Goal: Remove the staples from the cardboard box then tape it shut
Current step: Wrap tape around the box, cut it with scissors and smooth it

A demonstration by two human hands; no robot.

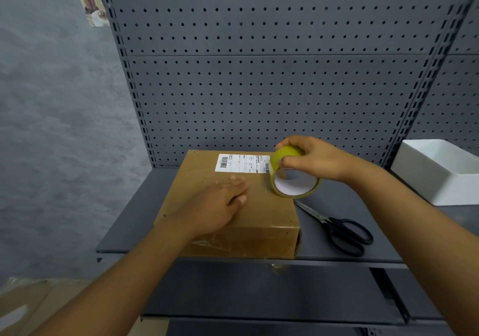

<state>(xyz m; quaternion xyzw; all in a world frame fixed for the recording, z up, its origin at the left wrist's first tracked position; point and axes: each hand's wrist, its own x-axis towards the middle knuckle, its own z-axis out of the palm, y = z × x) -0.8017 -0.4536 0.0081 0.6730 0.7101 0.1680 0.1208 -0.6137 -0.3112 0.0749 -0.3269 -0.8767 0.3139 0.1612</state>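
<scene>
A flat brown cardboard box (264, 221) lies on the grey shelf (124, 226), with a white shipping label (242, 163) at its far edge. Clear tape shows along its near side. My left hand (220, 206) lies flat on the box top, fingers spread and slightly blurred. My right hand (311, 158) grips a yellowish roll of packing tape (293, 177) at the box's far right corner, the roll tilted with its white core facing me. No staples are visible.
Black-handled scissors (337, 225) lie shut on the shelf just right of the box. A white open bin (440, 169) stands at the far right. A grey pegboard wall (259, 76) rises behind. Flat cardboard (26, 307) lies on the floor at lower left.
</scene>
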